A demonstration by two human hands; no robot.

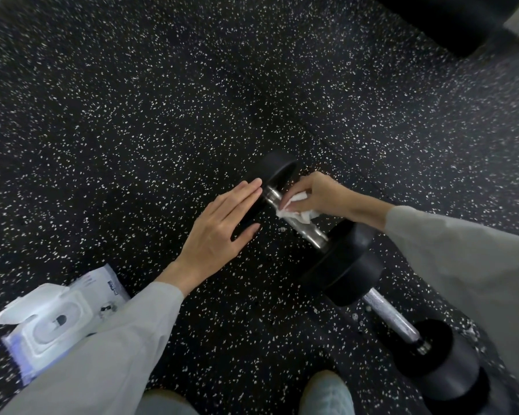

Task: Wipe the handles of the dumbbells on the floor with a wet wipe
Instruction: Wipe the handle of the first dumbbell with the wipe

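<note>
Pressing under right hand (318,194): wet wipe (297,211)

wipes pack (72,310) label, print too blurred to read

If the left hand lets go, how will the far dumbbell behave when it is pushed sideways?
The far dumbbell would probably roll, since its round black ends rest on the flat floor. It looks heavy, so a light push may barely move it. The left hand presses flat against one end, likely to steady it.
</note>
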